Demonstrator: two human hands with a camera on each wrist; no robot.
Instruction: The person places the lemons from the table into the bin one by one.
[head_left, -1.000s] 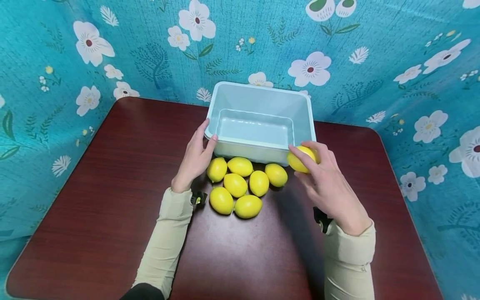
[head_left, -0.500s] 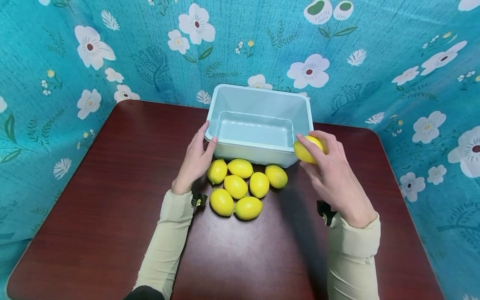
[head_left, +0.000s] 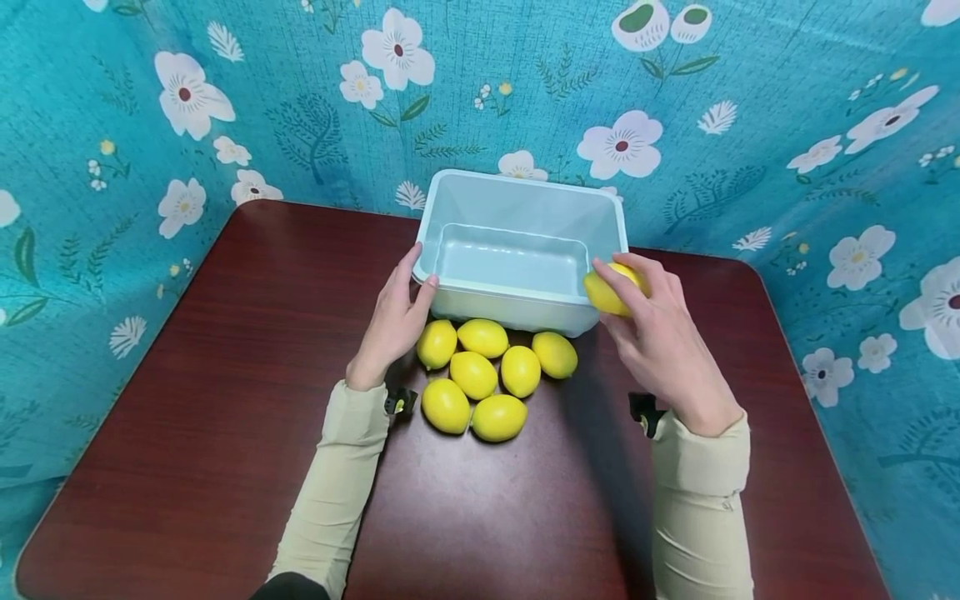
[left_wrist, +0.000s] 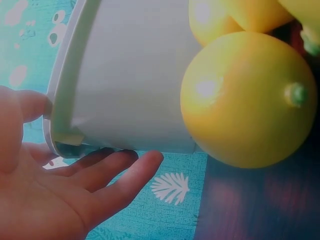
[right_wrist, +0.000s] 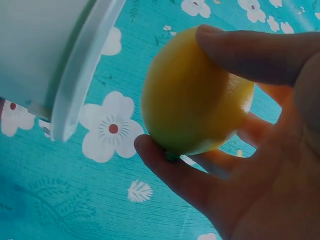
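In the head view, a light-blue plastic bin (head_left: 517, 302) stands at the back of the table, its inside showing bare. My left hand (head_left: 392, 321) holds the bin's front left corner; in the left wrist view the thumb is at the rim and the fingers lie along the side wall. Over the bin's front right corner, my right hand (head_left: 663, 333) grips a lemon (head_left: 603, 293) between thumb and fingers. The right wrist view shows this lemon (right_wrist: 190, 100) just off the bin's rim (right_wrist: 75, 85). Several other lemons (head_left: 474, 375) lie in a cluster before the bin.
The dark red-brown table (head_left: 225, 400) has rounded back corners. A teal floral cloth (head_left: 495, 100) hangs behind and at both sides, close to the bin's back. One lemon (left_wrist: 247, 100) sits near the left hand in the left wrist view.
My right hand has lifted the lemon up from in front of the bin to its front right corner, moving slightly rightward. The left hand and the lemons on the table have stayed put.
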